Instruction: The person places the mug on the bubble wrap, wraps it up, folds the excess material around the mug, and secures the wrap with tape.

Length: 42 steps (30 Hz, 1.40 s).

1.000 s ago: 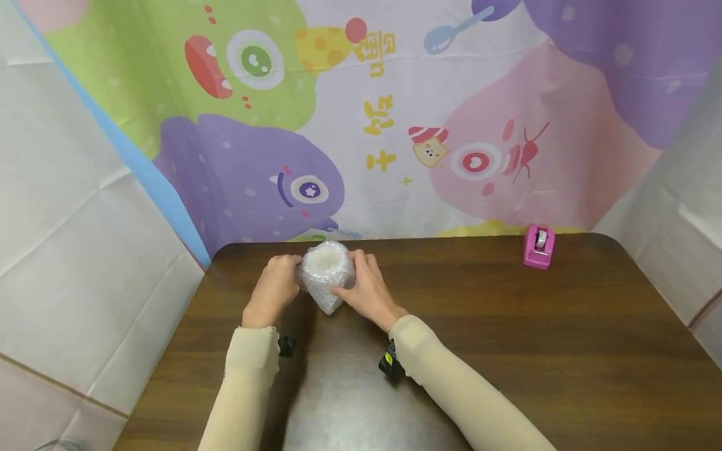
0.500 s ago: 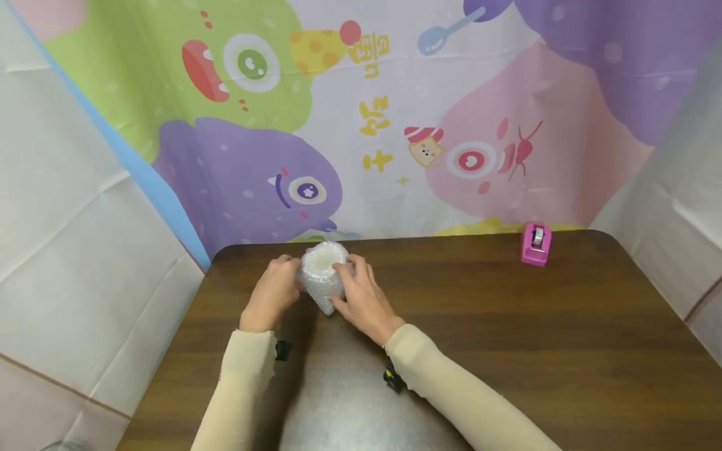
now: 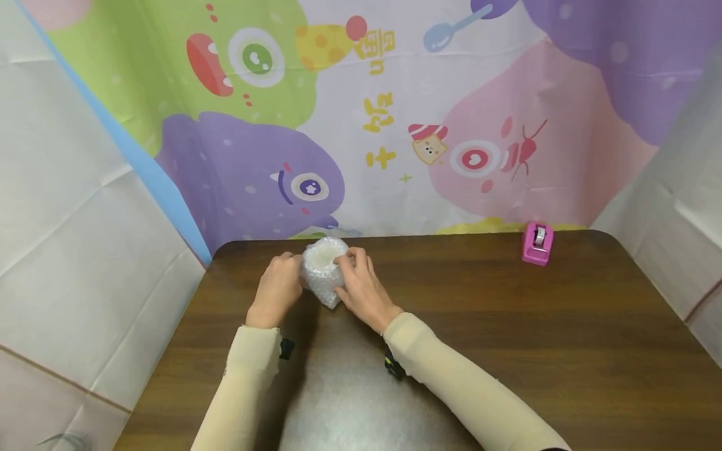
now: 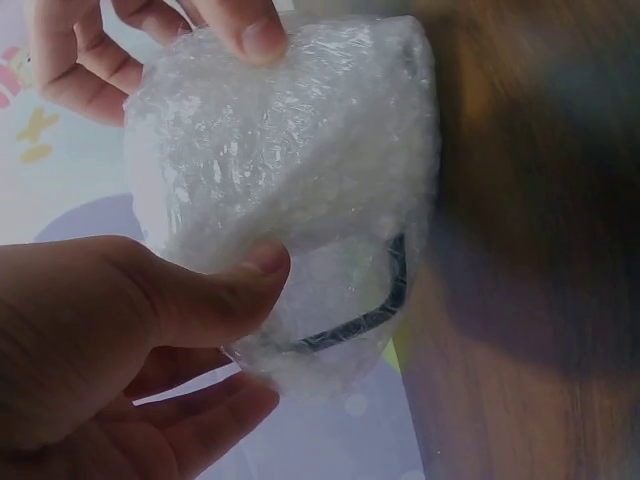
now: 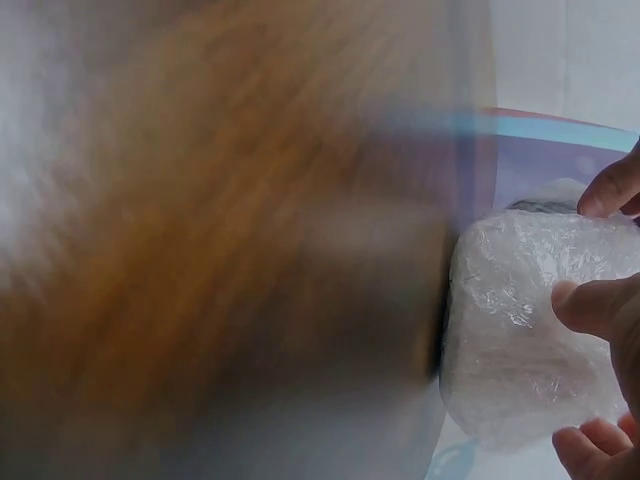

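A cup-shaped thing in bubble wrap (image 3: 324, 275) stands near the table's back left edge, its round pale top facing up. Through the plastic in the left wrist view, a dark curved strip like a handle's edge (image 4: 350, 328) shows on its left side. My left hand (image 3: 276, 285) pinches the wrapped bundle there between thumb and fingers. From the right, my right hand (image 3: 363, 291) holds the bundle, thumb (image 5: 590, 308) on the near side and a finger at the top rim. What is inside is blurred by the wrap.
A pink tape dispenser (image 3: 538, 244) sits at the back right of the brown wooden table (image 3: 479, 338). Behind the table hangs a cartoon-printed curtain (image 3: 389, 207), close to the bundle. Pale panels (image 3: 73, 269) flank both sides.
A finger of my right hand has shifted from the bundle's right side onto its top rim, and the thumb has moved slightly. My left hand stays at the left side.
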Motion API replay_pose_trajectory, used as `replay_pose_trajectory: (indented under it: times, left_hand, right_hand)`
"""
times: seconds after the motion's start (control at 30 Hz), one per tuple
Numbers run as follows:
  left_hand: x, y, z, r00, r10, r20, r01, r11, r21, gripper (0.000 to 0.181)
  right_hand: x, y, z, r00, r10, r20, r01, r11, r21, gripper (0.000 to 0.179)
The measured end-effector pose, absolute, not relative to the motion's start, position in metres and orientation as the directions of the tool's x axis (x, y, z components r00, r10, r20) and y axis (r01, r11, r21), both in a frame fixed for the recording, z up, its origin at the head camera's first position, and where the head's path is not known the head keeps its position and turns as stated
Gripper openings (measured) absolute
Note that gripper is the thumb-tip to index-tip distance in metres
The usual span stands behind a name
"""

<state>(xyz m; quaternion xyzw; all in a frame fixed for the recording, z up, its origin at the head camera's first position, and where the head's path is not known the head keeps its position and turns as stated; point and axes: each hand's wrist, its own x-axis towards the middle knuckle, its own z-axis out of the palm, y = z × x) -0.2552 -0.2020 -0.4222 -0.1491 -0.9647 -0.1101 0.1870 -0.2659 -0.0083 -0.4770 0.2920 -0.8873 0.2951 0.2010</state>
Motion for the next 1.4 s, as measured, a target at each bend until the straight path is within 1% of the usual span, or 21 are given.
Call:
replay_pose_trajectory:
  times: [0.33, 0.63, 0.73, 0.8, 0.83, 0.87, 0.93, 1.0, 1.07, 1.13, 1.23, 1.33, 1.4]
  left_hand:
    - [-0.260, -0.203, -0.424, -0.895, 0.224, 0.387, 0.298, 0.943, 0.144, 0.019]
    - [-0.258, -0.203, -0.421, -0.903, 0.192, 0.383, 0.269, 0.950, 0.159, 0.015]
    - [-0.259, -0.203, -0.421, -0.907, 0.205, 0.368, 0.273, 0.951, 0.144, 0.014]
    - [-0.261, -0.203, -0.420, -0.920, 0.209, 0.332, 0.267, 0.954, 0.139, 0.014]
    - [-0.263, -0.203, -0.419, -0.929, 0.211, 0.304, 0.263, 0.954, 0.141, 0.017]
    - [-0.264, -0.204, -0.419, -0.941, 0.209, 0.266, 0.256, 0.955, 0.153, 0.024]
    - [-0.266, -0.205, -0.416, -0.964, 0.202, 0.172, 0.234, 0.954, 0.190, 0.045]
    - [-0.268, -0.206, -0.414, -0.977, 0.193, 0.085, 0.208, 0.952, 0.226, 0.069]
    - [-0.270, -0.206, -0.414, -0.982, 0.184, 0.033, 0.186, 0.951, 0.248, 0.087]
    - [-0.270, -0.207, -0.416, -0.984, 0.174, 0.034, 0.177, 0.953, 0.247, 0.094]
    - [-0.269, -0.207, -0.420, -0.986, 0.147, 0.079, 0.162, 0.956, 0.244, 0.094]
    - [-0.267, -0.207, -0.424, -0.986, 0.119, 0.119, 0.146, 0.955, 0.257, 0.092]
    - [-0.265, -0.209, -0.426, -0.985, 0.095, 0.143, 0.130, 0.957, 0.260, 0.091]
  right_hand:
    - [-0.276, -0.009, -0.475, -0.736, -0.418, 0.532, -0.653, 0.647, -0.395, 0.049]
    - [-0.285, -0.012, -0.475, -0.728, -0.434, 0.532, -0.658, 0.660, -0.362, 0.049]
    - [-0.287, -0.014, -0.476, -0.732, -0.422, 0.535, -0.653, 0.657, -0.377, 0.049]
    - [-0.288, -0.016, -0.476, -0.732, -0.408, 0.545, -0.652, 0.652, -0.388, 0.050]
    - [-0.289, -0.017, -0.477, -0.735, -0.402, 0.547, -0.649, 0.652, -0.392, 0.050]
    - [-0.290, -0.018, -0.477, -0.736, -0.395, 0.549, -0.646, 0.653, -0.396, 0.050]
    - [-0.291, -0.020, -0.478, -0.739, -0.390, 0.550, -0.639, 0.665, -0.387, 0.050]
    - [-0.291, -0.023, -0.478, -0.740, -0.396, 0.543, -0.629, 0.692, -0.353, 0.050]
    - [-0.290, -0.026, -0.477, -0.740, -0.405, 0.537, -0.620, 0.720, -0.312, 0.050]
    - [-0.288, -0.027, -0.475, -0.740, -0.417, 0.528, -0.610, 0.746, -0.266, 0.050]
    - [-0.285, -0.029, -0.472, -0.740, -0.427, 0.520, -0.598, 0.771, -0.218, 0.049]
    - [-0.281, -0.031, -0.468, -0.745, -0.443, 0.498, -0.595, 0.780, -0.197, 0.047]
    - [-0.280, -0.033, -0.464, -0.739, -0.468, 0.485, -0.611, 0.769, -0.189, 0.042]
